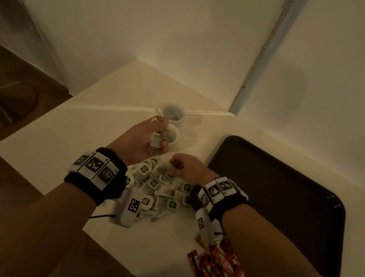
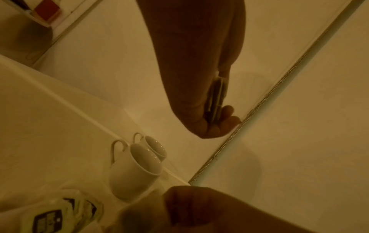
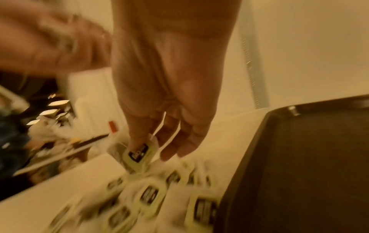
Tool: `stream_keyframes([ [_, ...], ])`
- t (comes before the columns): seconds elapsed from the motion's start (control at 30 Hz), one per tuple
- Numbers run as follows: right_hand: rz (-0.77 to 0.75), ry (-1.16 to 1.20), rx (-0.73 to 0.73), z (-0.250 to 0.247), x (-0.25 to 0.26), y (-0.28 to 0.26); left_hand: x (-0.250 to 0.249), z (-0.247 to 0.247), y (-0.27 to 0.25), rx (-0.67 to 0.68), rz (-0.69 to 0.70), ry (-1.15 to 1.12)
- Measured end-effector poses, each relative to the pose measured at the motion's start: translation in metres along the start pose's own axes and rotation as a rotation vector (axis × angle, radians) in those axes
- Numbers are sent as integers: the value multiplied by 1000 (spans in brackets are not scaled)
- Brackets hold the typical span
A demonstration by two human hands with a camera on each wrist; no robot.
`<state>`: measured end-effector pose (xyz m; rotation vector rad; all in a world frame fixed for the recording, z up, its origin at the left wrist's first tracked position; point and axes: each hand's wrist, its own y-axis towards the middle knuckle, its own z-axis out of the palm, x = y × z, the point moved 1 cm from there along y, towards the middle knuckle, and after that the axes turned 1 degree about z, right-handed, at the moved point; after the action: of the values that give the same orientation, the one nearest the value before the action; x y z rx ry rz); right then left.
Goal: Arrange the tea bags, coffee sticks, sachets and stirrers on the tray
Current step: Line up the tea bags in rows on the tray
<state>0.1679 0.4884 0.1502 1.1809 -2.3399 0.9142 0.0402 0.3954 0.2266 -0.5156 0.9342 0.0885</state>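
Tea bag pile point(image 1: 157, 190) lies on the table directly under the right hand point(image 1: 186, 167), which pinches one tea bag point(image 3: 139, 152) by thumb and forefinger. Left hand point(image 1: 144, 139), just beyond-left of the pile, grips a small stack of bags point(image 1: 156, 140). Tray point(image 1: 286, 205) sits immediately right of the right hand, so that hand is nearer.

Hotel-like tea corner: cups point(image 1: 173, 114), tray point(image 1: 286, 205).
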Motion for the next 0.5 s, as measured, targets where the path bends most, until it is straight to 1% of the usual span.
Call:
stream_keyframes([
  [0.1,73,93,58,-15,1,-8,2,-6,3,-69,42,75],
  [0.23,66,71,116,-6,9,-10,3,-10,4,-141,59,56],
  [0.3,63,119,120,-7,10,-12,3,-12,4,-143,74,80],
  [0.43,53,501,159,-42,18,-27,3,-8,2,-111,106,234],
  [0.5,12,579,107,-69,22,-41,6,1,2,-71,101,317],
])
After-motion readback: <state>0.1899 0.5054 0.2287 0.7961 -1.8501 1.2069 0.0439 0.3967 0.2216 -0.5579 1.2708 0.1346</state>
